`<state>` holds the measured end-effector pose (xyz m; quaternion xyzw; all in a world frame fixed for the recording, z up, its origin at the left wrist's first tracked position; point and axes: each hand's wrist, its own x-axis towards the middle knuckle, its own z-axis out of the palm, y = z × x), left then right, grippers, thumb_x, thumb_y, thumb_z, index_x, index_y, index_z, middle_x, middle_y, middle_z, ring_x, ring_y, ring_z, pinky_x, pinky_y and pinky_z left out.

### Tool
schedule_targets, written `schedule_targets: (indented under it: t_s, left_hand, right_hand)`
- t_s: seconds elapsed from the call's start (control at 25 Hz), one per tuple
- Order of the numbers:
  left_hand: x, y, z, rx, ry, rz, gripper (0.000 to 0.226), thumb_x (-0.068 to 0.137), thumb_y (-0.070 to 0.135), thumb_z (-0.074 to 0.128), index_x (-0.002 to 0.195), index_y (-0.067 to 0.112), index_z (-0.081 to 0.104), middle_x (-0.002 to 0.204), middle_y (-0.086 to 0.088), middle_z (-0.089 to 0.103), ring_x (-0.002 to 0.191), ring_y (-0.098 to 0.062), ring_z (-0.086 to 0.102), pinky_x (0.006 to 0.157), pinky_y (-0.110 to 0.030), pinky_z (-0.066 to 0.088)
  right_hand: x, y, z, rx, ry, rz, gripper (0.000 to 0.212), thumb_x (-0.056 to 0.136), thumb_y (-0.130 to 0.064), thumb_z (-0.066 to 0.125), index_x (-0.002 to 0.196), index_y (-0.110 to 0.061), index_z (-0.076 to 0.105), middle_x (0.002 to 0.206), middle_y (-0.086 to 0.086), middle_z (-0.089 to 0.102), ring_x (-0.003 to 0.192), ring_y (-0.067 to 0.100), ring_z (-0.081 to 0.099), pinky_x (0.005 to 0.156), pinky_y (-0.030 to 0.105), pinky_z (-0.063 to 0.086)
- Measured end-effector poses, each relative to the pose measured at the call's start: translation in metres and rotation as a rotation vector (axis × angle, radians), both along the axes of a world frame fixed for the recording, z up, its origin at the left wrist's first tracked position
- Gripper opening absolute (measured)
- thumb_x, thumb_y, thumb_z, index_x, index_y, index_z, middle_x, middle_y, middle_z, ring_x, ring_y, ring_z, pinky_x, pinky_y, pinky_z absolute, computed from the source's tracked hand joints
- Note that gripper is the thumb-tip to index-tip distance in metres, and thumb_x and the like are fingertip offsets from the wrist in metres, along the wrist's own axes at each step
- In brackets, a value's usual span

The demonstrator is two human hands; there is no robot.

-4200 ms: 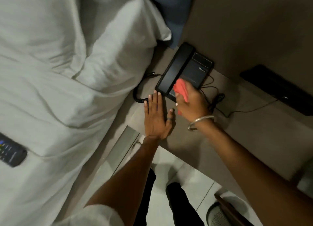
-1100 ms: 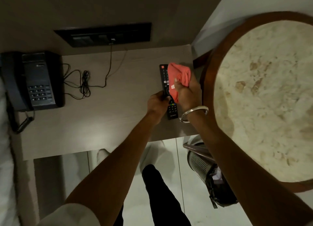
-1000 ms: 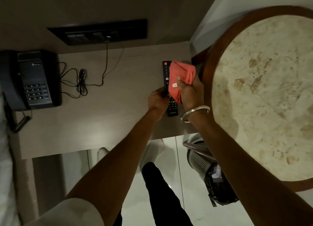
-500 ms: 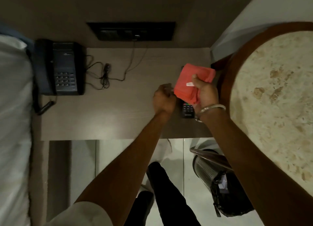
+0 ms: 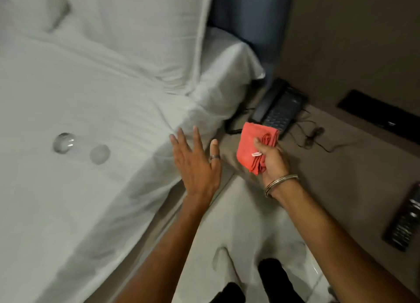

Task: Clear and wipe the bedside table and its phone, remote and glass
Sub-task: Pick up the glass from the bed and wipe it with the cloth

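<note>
We have our left hand (image 5: 196,166) out over the edge of the bed (image 5: 95,93), palm down, fingers spread and holding nothing. Our right hand (image 5: 271,159) is pinched on the folded red cloth (image 5: 254,143), thumb on top and the other fingers curled beneath, above the front left part of the bedside table (image 5: 341,171).

The glass (image 5: 63,143) lies on its side on the white sheet, well in from the bed's edge and well apart from the left hand. Just beside it sits a small round thing (image 5: 100,154), perhaps its cover or a coaster (too blurred to say which). The phone (image 5: 278,108) stands at the table's back left corner, against the mattress, its cords trailing over the top. The remote (image 5: 406,221) lies near the table's right edge.

We judge the glass is what remains to wipe. It looks small and light, but it is hard, smooth and breakable, and lying on soft bedding it may roll or sink as we touch it. We would close thumb and fingers round the middle of its wall, not pinch the rim, lift it clear of the sheet, then bring the cloth to it while the left hand keeps a firm hold.
</note>
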<state>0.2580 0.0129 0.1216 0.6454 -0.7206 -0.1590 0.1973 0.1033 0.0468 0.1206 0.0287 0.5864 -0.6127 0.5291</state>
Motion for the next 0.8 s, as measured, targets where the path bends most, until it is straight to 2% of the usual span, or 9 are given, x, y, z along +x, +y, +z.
schedule_targets:
  t_s: [0.16, 0.24, 0.32, 0.4, 0.48, 0.6, 0.64, 0.8]
  left_hand:
    - [0.117, -0.054, 0.016, -0.104, -0.223, 0.173, 0.072, 0.108, 0.048, 0.044, 0.167, 0.013, 0.022, 0.174, -0.026, -0.001, 0.161, -0.048, -0.008, 0.130, -0.058, -0.002]
    - [0.162, -0.089, 0.023, -0.162, -0.338, 0.294, 0.075, 0.105, 0.047, 0.043, 0.168, 0.012, 0.019, 0.173, -0.030, 0.000, 0.159, -0.054, -0.004, 0.128, -0.065, -0.002]
    - [0.189, -0.119, 0.028, -0.158, -0.369, 0.423, 0.077, 0.101, 0.046, 0.043, 0.166, 0.012, 0.023, 0.173, -0.028, 0.005, 0.158, -0.055, 0.001, 0.126, -0.069, 0.003]
    - [0.203, -0.139, 0.028, -0.088, -0.252, 0.503, 0.070, 0.101, 0.044, 0.047, 0.161, 0.012, 0.033, 0.173, -0.021, 0.016, 0.160, -0.049, 0.007, 0.121, -0.069, 0.023]
    - [0.216, -0.148, 0.020, -0.102, -0.154, 0.490, 0.055, 0.102, 0.042, 0.053, 0.149, 0.013, 0.048, 0.165, -0.014, 0.030, 0.157, -0.042, 0.020, 0.106, -0.061, 0.044]
    - [0.238, -0.158, 0.012, -0.224, 0.015, 0.457, 0.044, 0.099, 0.042, 0.058, 0.138, 0.019, 0.054, 0.147, -0.008, 0.045, 0.131, -0.025, 0.056, 0.098, -0.051, 0.053]
    - [0.242, -0.161, 0.013, -0.241, 0.095, 0.453, 0.044, 0.099, 0.041, 0.060, 0.137, 0.020, 0.055, 0.141, -0.008, 0.047, 0.120, -0.021, 0.062, 0.096, -0.047, 0.055]
    - [0.233, -0.158, 0.020, -0.257, 0.318, 0.404, 0.039, 0.094, 0.040, 0.064, 0.128, 0.022, 0.060, 0.125, -0.004, 0.056, 0.103, -0.010, 0.065, 0.088, -0.030, 0.058]
  right_hand:
    - [0.078, -0.052, 0.005, -0.064, 0.110, 0.153, 0.016, 0.092, -0.010, 0.070, 0.104, -0.020, 0.072, 0.105, -0.004, 0.075, 0.102, 0.020, 0.070, 0.108, 0.049, 0.051]
    - [0.108, -0.070, 0.002, -0.080, 0.152, 0.197, 0.015, 0.088, -0.014, 0.073, 0.099, -0.024, 0.074, 0.102, -0.007, 0.076, 0.102, 0.019, 0.072, 0.107, 0.046, 0.053]
    - [0.127, -0.083, -0.001, -0.096, 0.176, 0.224, 0.015, 0.085, -0.016, 0.075, 0.094, -0.027, 0.075, 0.097, -0.011, 0.078, 0.103, 0.019, 0.072, 0.105, 0.044, 0.054]
    - [0.140, -0.091, -0.004, -0.094, 0.160, 0.227, 0.015, 0.087, -0.014, 0.075, 0.093, -0.028, 0.076, 0.094, -0.012, 0.079, 0.104, 0.020, 0.072, 0.106, 0.046, 0.053]
    - [0.145, -0.093, -0.006, -0.078, 0.154, 0.235, 0.014, 0.089, -0.015, 0.074, 0.095, -0.027, 0.075, 0.096, -0.009, 0.078, 0.106, 0.023, 0.072, 0.106, 0.050, 0.053]
    - [0.142, -0.094, -0.002, -0.065, 0.131, 0.240, 0.013, 0.090, -0.017, 0.073, 0.101, -0.024, 0.075, 0.101, -0.003, 0.078, 0.106, 0.027, 0.073, 0.102, 0.053, 0.055]
    - [0.138, -0.093, 0.000, -0.065, 0.131, 0.238, 0.014, 0.091, -0.018, 0.073, 0.104, -0.023, 0.074, 0.104, 0.000, 0.077, 0.107, 0.029, 0.073, 0.101, 0.053, 0.055]
    - [0.122, -0.092, 0.013, -0.058, 0.185, 0.209, 0.023, 0.091, -0.018, 0.073, 0.114, -0.018, 0.072, 0.113, 0.006, 0.076, 0.111, 0.032, 0.071, 0.103, 0.056, 0.053]
